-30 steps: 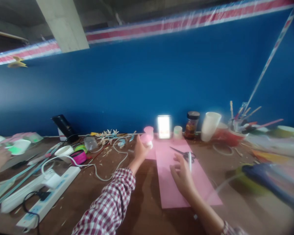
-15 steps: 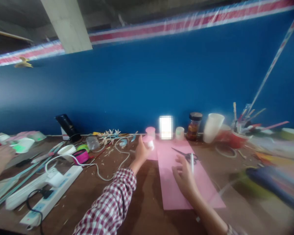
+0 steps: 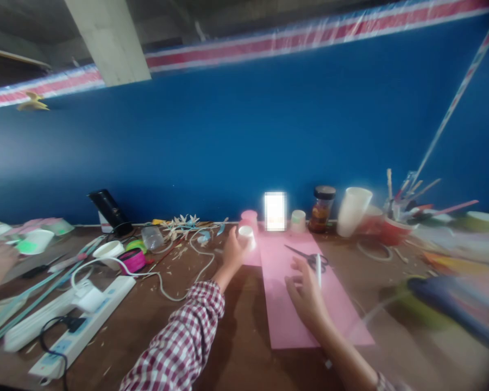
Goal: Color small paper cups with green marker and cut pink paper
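1. so the small white cup-like piece with a round end (image 3: 245, 232) has been turned since half a second ago: a pink disc was shown back then, now the white end is faced up.
2. it's gripped in the left hand (image 3: 233, 252), fingers closed round its side, just in front of a pink round cup (image 3: 249, 217).
3. the right hand (image 3: 305, 290) is held half open over a pink rectangular sheet (image 3: 287, 326), fingers loosely curled.
4. a slim white stick (image 3: 318, 269) is seen against that hand, near dark-handled scissors (image 3: 312, 258); whether it's gripped can't be told.
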`<state>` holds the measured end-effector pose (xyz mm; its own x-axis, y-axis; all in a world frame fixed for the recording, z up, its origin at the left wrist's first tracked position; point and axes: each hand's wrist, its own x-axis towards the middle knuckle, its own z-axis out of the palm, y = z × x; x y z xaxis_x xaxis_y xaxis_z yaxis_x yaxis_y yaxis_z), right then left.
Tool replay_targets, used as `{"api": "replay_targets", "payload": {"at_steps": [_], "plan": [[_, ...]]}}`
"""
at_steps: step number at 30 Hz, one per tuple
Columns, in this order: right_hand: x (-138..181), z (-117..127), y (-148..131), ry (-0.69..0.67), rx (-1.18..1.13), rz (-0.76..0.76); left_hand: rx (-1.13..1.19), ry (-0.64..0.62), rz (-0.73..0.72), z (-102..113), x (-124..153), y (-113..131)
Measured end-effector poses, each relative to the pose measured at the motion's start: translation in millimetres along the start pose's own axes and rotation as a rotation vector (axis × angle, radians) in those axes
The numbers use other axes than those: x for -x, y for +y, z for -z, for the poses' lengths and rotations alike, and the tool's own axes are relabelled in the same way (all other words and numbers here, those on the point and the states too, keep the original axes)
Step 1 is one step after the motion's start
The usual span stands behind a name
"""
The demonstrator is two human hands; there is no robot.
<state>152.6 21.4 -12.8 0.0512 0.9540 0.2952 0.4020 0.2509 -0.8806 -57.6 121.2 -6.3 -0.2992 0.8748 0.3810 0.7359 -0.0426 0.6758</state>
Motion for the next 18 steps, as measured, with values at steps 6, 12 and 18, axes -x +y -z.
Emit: {"api": "replay_targets", "payload": {"at_steps": [6,12,18], "plan": [[0,-1,1,0.007,0.003,0.015,0.028,0.098,0.050,5,-21,-3],[-1,-1,3,0.022,0.013,0.036,0.068,0.007,0.071,8,-55,-1],[-2,-1,4,0.033,0.016,0.057,0.083,-0.144,0.077,5,-64,-3]]}}
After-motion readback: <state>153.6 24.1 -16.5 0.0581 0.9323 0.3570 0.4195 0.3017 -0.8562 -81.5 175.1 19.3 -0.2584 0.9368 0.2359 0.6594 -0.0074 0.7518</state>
